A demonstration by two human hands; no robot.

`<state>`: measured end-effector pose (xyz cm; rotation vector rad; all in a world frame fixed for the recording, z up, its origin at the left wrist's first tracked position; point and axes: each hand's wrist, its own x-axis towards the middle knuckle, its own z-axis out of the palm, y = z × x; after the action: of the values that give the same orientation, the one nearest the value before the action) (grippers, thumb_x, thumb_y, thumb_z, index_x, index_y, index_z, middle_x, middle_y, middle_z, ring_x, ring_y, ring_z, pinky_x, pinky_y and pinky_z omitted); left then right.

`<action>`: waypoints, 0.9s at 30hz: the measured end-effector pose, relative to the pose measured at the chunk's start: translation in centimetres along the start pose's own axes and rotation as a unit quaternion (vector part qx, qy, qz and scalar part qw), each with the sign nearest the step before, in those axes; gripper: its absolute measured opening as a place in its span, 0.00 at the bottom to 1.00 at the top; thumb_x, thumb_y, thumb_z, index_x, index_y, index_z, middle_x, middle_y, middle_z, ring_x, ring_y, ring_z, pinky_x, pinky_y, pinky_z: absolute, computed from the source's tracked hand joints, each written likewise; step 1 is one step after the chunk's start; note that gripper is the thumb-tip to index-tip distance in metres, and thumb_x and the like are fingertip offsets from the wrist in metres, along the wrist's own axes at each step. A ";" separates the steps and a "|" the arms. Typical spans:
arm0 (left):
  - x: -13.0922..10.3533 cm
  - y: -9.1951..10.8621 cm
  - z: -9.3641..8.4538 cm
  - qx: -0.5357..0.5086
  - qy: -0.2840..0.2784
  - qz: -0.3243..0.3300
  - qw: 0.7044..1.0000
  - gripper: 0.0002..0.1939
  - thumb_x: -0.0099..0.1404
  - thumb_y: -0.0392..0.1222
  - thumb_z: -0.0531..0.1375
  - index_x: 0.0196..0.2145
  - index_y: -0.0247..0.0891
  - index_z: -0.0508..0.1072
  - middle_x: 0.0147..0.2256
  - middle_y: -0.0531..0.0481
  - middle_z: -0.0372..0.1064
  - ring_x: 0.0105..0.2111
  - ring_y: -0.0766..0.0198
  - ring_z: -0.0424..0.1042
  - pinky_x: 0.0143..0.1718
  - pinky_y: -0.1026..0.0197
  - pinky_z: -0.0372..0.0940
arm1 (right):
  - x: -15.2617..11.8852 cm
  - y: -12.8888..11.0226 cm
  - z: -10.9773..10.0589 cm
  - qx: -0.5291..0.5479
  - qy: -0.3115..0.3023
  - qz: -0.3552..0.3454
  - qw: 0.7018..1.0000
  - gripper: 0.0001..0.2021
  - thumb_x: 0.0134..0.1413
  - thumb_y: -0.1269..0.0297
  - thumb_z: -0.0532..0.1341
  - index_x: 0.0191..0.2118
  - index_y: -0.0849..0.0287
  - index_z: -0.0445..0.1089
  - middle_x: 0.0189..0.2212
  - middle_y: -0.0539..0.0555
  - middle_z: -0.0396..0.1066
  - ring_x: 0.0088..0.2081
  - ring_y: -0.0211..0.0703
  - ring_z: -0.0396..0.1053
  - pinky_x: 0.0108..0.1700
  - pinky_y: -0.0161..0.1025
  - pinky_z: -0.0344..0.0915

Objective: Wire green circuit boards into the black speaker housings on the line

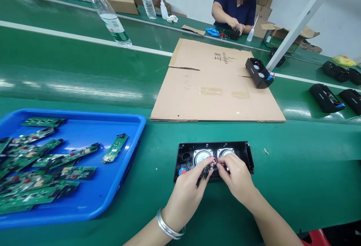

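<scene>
Pinching red wires (214,161) between fingertips (210,159) — left hand (187,187), right hand (238,176) — over oblong black speaker case (241,151).

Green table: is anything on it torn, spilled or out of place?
A pale scrap lies loose on the table, right of the black case, like stray litter. The flattened cardboard has a dark slit in from its left edge, perhaps only a gap between flaps. I see no spill.

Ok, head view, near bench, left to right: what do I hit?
Blue tray with green circuit boards → left hand → right hand → small light scrap. The black speaker housing is left out: it spans behind both hands.
</scene>
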<state>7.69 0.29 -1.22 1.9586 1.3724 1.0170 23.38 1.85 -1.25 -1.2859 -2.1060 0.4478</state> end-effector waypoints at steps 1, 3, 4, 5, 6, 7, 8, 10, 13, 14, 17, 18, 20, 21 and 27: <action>0.0 0.0 0.1 0.000 0.007 0.001 1.000 0.12 0.67 0.40 0.50 0.46 0.40 0.69 0.38 0.49 0.77 0.29 0.63 0.77 0.31 0.66 0.72 | 0.0 0.0 0.0 0.004 -0.005 0.008 1.000 0.10 0.61 0.69 0.49 0.30 0.58 0.62 0.24 0.51 0.65 0.27 0.38 0.63 0.28 0.34 0.60; 0.0 0.0 0.2 0.003 0.019 0.005 1.000 0.12 0.67 0.41 0.51 0.46 0.39 0.69 0.37 0.49 0.77 0.30 0.63 0.77 0.31 0.68 0.71 | 0.1 -0.1 0.0 0.010 -0.018 0.024 1.000 0.10 0.60 0.69 0.49 0.29 0.58 0.62 0.23 0.50 0.64 0.26 0.38 0.62 0.27 0.34 0.59; 0.0 0.0 0.3 0.005 0.023 0.007 1.000 0.12 0.67 0.41 0.51 0.45 0.38 0.69 0.38 0.48 0.77 0.31 0.63 0.77 0.32 0.68 0.71 | 0.1 -0.2 -0.1 0.013 -0.026 0.032 0.999 0.10 0.60 0.69 0.49 0.28 0.58 0.62 0.23 0.50 0.64 0.26 0.38 0.62 0.27 0.34 0.59; -0.1 -0.1 0.3 0.007 0.024 0.007 1.000 0.12 0.67 0.40 0.51 0.45 0.38 0.69 0.38 0.48 0.77 0.32 0.63 0.77 0.33 0.68 0.71 | 0.1 -0.2 -0.1 0.017 -0.035 0.040 0.998 0.10 0.59 0.69 0.49 0.28 0.58 0.61 0.23 0.50 0.64 0.26 0.38 0.62 0.27 0.34 0.59; -0.1 -0.1 0.4 0.008 0.022 0.007 1.000 0.12 0.67 0.40 0.51 0.46 0.39 0.69 0.39 0.49 0.77 0.33 0.63 0.77 0.34 0.67 0.71 | 0.2 -0.2 -0.3 0.021 -0.044 0.049 0.998 0.09 0.59 0.69 0.49 0.28 0.58 0.61 0.23 0.50 0.64 0.26 0.38 0.62 0.27 0.34 0.59; -0.1 -0.2 0.4 0.008 0.018 0.007 1.000 0.12 0.67 0.40 0.51 0.46 0.39 0.69 0.39 0.49 0.77 0.34 0.62 0.77 0.36 0.66 0.71 | 0.2 -0.2 -0.4 0.026 -0.057 0.058 0.996 0.09 0.59 0.69 0.50 0.28 0.58 0.62 0.24 0.50 0.64 0.27 0.38 0.62 0.27 0.34 0.59; -0.1 -0.2 0.4 0.008 0.015 0.008 1.000 0.12 0.67 0.40 0.51 0.46 0.40 0.69 0.40 0.49 0.77 0.36 0.62 0.77 0.37 0.65 0.71 | 0.3 -0.3 -0.5 0.032 -0.070 0.067 0.995 0.09 0.59 0.69 0.50 0.29 0.58 0.62 0.24 0.51 0.64 0.27 0.38 0.62 0.28 0.34 0.59; 0.0 -0.3 0.3 0.003 0.011 0.009 1.000 0.12 0.66 0.40 0.51 0.46 0.41 0.70 0.40 0.50 0.77 0.37 0.61 0.77 0.37 0.65 0.72 | 0.4 -0.3 -0.8 0.045 -0.092 0.084 0.991 0.08 0.59 0.70 0.50 0.30 0.58 0.63 0.25 0.50 0.64 0.27 0.38 0.62 0.28 0.34 0.59; 0.0 -0.4 0.2 -0.008 0.007 0.006 1.000 0.12 0.66 0.40 0.52 0.46 0.41 0.70 0.40 0.50 0.77 0.35 0.62 0.77 0.35 0.66 0.72 | 0.4 -0.3 -1.1 0.054 -0.104 0.096 0.988 0.08 0.59 0.70 0.50 0.30 0.58 0.63 0.25 0.50 0.64 0.27 0.38 0.62 0.28 0.34 0.59; 0.0 -0.3 0.1 -0.011 0.005 0.005 1.000 0.12 0.66 0.40 0.52 0.46 0.41 0.70 0.40 0.50 0.77 0.35 0.62 0.77 0.35 0.66 0.72 | 0.4 -0.2 -1.1 0.053 -0.103 0.095 0.989 0.08 0.59 0.70 0.50 0.30 0.59 0.63 0.25 0.50 0.64 0.27 0.38 0.62 0.28 0.34 0.59; 0.0 -0.1 -0.1 -0.023 0.000 -0.006 1.000 0.12 0.66 0.39 0.52 0.45 0.41 0.70 0.40 0.50 0.77 0.36 0.61 0.77 0.35 0.64 0.72 | 0.4 -0.2 -1.0 0.050 -0.092 0.074 0.992 0.09 0.60 0.69 0.50 0.30 0.59 0.64 0.25 0.51 0.65 0.27 0.38 0.63 0.29 0.34 0.60; 0.1 0.0 -0.2 -0.030 -0.004 -0.014 0.999 0.12 0.66 0.39 0.52 0.45 0.41 0.70 0.39 0.50 0.77 0.36 0.60 0.77 0.35 0.63 0.73 | 0.3 -0.1 -1.0 0.054 -0.085 0.063 0.993 0.09 0.60 0.68 0.50 0.30 0.59 0.64 0.25 0.51 0.65 0.28 0.38 0.63 0.29 0.34 0.61; 0.1 0.2 -0.4 -0.044 -0.014 -0.027 0.999 0.12 0.65 0.39 0.52 0.45 0.41 0.70 0.39 0.49 0.77 0.36 0.59 0.77 0.35 0.62 0.73 | 0.2 0.0 -0.8 0.065 -0.067 0.046 0.995 0.10 0.61 0.67 0.51 0.30 0.59 0.65 0.26 0.51 0.66 0.28 0.39 0.64 0.29 0.35 0.62; 0.2 0.2 -0.5 -0.050 -0.020 -0.030 0.998 0.12 0.65 0.39 0.52 0.45 0.41 0.70 0.39 0.48 0.77 0.36 0.59 0.77 0.34 0.62 0.73 | 0.2 0.1 -0.8 0.073 -0.057 0.045 0.995 0.09 0.62 0.66 0.51 0.31 0.59 0.65 0.26 0.51 0.67 0.28 0.39 0.65 0.29 0.35 0.63; 0.6 0.3 -1.0 -0.070 -0.053 -0.019 0.996 0.10 0.64 0.38 0.52 0.41 0.43 0.71 0.35 0.51 0.77 0.33 0.62 0.77 0.31 0.65 0.71 | 0.3 0.4 -1.0 0.109 -0.044 0.031 0.993 0.10 0.62 0.64 0.52 0.43 0.58 0.68 0.28 0.52 0.69 0.30 0.40 0.67 0.33 0.37 0.67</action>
<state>7.12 0.74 -0.22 1.8495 1.2419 0.9506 24.16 2.23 -0.65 -1.2256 -2.0276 0.7537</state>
